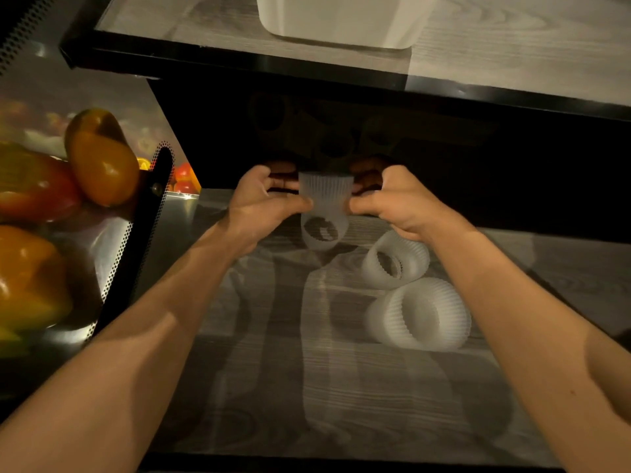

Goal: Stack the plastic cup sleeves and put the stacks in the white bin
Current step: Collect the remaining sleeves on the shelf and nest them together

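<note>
Two bare forearms reach in over the near edge of the grey wood-grain counter (273, 387). The left hand (263, 196) and right hand (392, 199) each pinch one side of a translucent white ribbed plastic cup sleeve (326, 194) near the far edge, apparently to seat it on a second sleeve (322, 233) beneath. Two loose sleeves (418, 314) lie on their sides right of centre. The white plastic bin (341, 25) stands on the raised shelf beyond.

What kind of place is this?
Probably a kitchen or food storeroom: bell peppers sit in a metal tray, beside black shelves holding cup sleeves and a white bin.
</note>
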Tool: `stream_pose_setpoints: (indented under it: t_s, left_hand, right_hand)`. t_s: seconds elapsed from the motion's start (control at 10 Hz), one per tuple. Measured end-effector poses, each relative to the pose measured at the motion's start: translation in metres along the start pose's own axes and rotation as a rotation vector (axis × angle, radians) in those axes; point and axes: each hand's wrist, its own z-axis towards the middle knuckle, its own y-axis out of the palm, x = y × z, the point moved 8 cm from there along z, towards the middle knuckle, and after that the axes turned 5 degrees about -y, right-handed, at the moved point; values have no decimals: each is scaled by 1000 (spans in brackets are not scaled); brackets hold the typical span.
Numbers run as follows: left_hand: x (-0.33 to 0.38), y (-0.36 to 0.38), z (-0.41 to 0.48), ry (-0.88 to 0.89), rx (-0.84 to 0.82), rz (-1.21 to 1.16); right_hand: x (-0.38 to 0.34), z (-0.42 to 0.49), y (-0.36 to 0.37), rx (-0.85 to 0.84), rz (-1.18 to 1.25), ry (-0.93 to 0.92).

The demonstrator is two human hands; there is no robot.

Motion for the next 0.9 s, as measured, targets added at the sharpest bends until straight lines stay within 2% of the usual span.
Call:
stream_pose_setpoints:
  t_s: [0.1,0.2,0.3,0.4,0.5,0.6,0.7,0.9]
  left_hand:
    - [-4,8,-3,68,-65,152]
    - [-7,13,-3,143,-31,307]
    - [-9,20,-4,196,-67,432]
    - [-16,18,5,164,-72,492]
    - [-14,9,18,81,43,448]
    - [-12,10,30,-57,82,411]
    - [-12,28,40,-179,53,302]
    - [-6,71,59,-231,-110,357]
  right_hand:
    - [6,0,8,-57,-138,-28]
    - [12,1,11,-60,-298,-38]
    - [10,-1,15,-103,-425,-80]
    - [18,2,7,-104,-513,-18]
    - [25,6,-18,29,-536,122]
    - [40,8,-41,178,-330,304]
    - [54,26,-46,200,-206,335]
    - [85,60,-47,257,156,380]
